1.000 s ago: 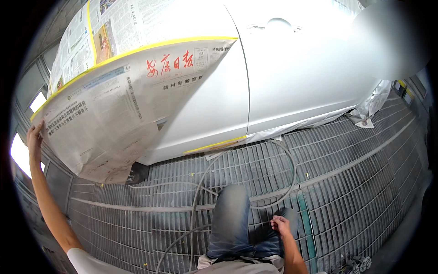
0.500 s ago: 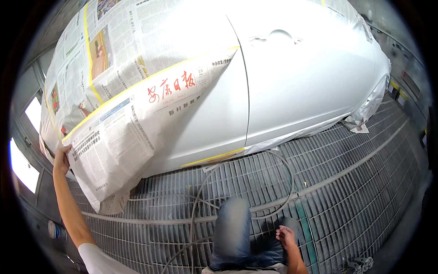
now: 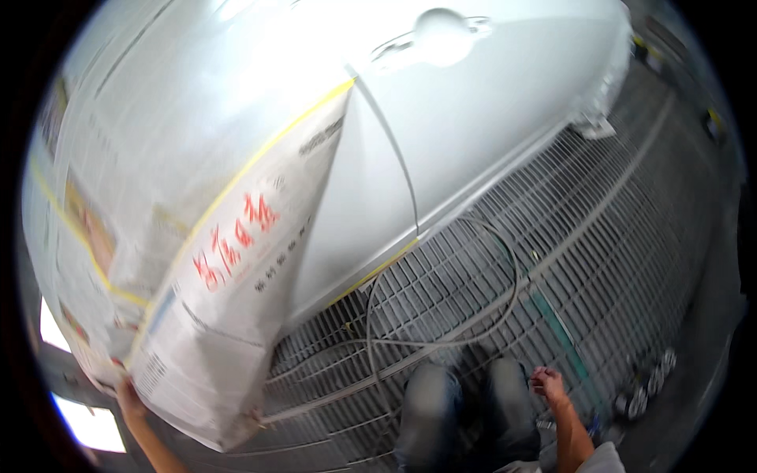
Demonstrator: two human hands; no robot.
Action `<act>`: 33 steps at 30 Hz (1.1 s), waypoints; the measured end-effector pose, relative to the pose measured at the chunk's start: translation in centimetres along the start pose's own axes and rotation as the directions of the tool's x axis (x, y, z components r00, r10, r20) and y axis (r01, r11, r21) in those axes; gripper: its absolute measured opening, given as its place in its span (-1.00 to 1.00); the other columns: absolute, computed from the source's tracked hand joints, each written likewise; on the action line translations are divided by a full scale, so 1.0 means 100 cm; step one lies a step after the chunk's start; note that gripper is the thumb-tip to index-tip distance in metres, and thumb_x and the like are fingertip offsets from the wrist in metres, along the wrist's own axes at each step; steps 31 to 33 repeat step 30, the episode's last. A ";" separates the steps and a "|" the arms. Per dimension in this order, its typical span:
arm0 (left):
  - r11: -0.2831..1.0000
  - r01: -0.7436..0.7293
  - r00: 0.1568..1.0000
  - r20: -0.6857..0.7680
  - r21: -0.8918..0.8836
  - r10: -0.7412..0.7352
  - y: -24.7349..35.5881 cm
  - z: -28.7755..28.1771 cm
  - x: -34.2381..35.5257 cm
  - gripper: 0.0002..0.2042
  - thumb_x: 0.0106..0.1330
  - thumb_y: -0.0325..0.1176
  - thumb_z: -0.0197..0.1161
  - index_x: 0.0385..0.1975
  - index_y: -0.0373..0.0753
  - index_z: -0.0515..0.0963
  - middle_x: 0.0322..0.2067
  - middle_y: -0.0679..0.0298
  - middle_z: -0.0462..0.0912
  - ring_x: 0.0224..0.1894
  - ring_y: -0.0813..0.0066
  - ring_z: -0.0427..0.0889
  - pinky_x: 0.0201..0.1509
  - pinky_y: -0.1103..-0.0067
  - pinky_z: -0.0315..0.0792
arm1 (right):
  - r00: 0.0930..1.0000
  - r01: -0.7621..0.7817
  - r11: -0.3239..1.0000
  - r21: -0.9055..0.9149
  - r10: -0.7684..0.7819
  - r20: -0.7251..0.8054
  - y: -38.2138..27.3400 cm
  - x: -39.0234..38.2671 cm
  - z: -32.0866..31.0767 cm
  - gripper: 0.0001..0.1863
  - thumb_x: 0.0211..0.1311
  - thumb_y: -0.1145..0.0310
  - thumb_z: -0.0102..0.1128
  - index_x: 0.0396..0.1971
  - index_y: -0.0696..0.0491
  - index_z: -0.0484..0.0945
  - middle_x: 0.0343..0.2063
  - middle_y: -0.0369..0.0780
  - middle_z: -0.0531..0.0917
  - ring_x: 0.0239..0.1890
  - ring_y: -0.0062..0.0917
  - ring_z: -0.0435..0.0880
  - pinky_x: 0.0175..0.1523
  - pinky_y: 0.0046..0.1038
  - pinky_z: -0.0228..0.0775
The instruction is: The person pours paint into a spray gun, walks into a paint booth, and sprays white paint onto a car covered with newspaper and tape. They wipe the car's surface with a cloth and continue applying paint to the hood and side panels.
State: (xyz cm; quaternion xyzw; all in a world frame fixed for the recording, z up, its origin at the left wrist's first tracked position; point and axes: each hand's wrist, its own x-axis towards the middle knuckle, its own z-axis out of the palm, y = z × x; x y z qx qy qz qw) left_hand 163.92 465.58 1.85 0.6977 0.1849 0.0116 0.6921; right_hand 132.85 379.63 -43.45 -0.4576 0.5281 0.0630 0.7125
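My left hand [image 3: 130, 398] is closed on the lower left corner of a newspaper sheet [image 3: 201, 335], pinching its edge near the end of the yellow masking tape [image 3: 244, 175]. The sheet slants down over the lower side of a white car body [image 3: 481, 118], its taped upper edge reaching the door seam and its lower edge hanging loose. Over my right knee, away from the car, my right hand [image 3: 548, 384] is loosely curled, its fingers a little apart. I see nothing in it, though the picture is blurred.
More newspaper and plastic film [image 3: 118, 189] cover the car at the left. A metal floor grating [image 3: 599, 236] runs beside it, with a thin hose [image 3: 516, 272] looped across. Crumpled items [image 3: 646, 386] lie at the lower right. My knees [image 3: 430, 394] are at the bottom.
My view has turned and come nearer the car, so the sheet appears steeper and lower. My left hand still holds its corner. My right hand appears farther right, beside the knee.
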 end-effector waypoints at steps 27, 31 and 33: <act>0.913 0.407 0.810 0.452 0.028 -0.374 0.175 0.076 0.080 -0.63 0.39 -0.25 -0.01 0.09 -0.32 0.45 0.01 0.11 0.62 0.05 0.18 0.60 0.21 0.24 0.42 | 0.924 -0.099 0.721 0.686 0.323 -0.206 0.386 -0.612 0.210 -0.97 0.18 0.43 0.12 -0.40 0.03 0.52 -0.65 -0.40 0.46 -0.71 -0.73 0.34 -0.65 -0.60 0.16; 0.912 0.405 0.768 0.515 0.072 -0.381 0.187 0.085 0.099 -0.64 0.40 -0.24 -0.03 0.09 -0.30 0.45 0.02 0.13 0.62 0.09 0.18 0.58 0.26 0.24 0.40 | 0.832 -0.082 0.692 0.717 0.444 -0.333 0.401 -0.633 0.264 -0.86 0.18 0.37 0.17 -0.24 -0.02 0.51 -0.60 -0.40 0.52 -0.65 -0.69 0.48 -0.66 -0.54 0.29; 0.912 0.405 0.768 0.515 0.072 -0.381 0.187 0.085 0.099 -0.64 0.40 -0.24 -0.03 0.09 -0.30 0.45 0.02 0.13 0.62 0.09 0.18 0.58 0.26 0.24 0.40 | 0.832 -0.082 0.692 0.717 0.444 -0.333 0.401 -0.633 0.264 -0.86 0.18 0.37 0.17 -0.24 -0.02 0.51 -0.60 -0.40 0.52 -0.65 -0.69 0.48 -0.66 -0.54 0.29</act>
